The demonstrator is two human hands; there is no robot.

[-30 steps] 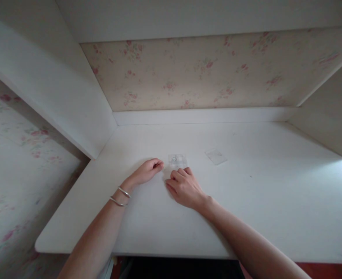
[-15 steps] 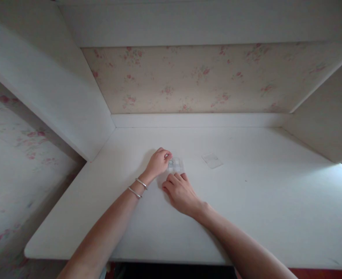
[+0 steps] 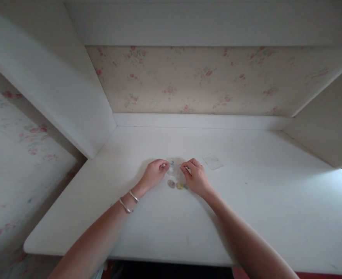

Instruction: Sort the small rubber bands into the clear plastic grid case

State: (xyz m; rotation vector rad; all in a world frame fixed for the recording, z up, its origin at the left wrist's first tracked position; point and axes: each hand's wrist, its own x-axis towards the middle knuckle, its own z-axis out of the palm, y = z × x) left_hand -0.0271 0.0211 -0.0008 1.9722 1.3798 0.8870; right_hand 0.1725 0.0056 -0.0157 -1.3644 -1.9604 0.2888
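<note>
I see the small clear plastic packet [image 3: 175,167] lying on the white desk [image 3: 246,201], directly between my two hands — its width runs left to right. My left hand [image 3: 155,174] pinches its left edge, my right hand [image 3: 195,176] its right edge, fingers pressed together on the film. Just below it, toward me, sit small coloured beads [image 3: 176,185]; a second clear packet [image 3: 213,161] lies near my right hand.

Two hands, the left hand [image 3: 155,173] and the right hand [image 3: 196,177], are on one white counter [image 3: 246,201]. Between them lies one clear packet [image 3: 175,167]. Three small coloured pieces [image 3: 177,185] lie near it. One flat clear piece [image 3: 213,161] lies farther right. Two bracelets [image 3: 129,200] circle the left wrist.
</note>
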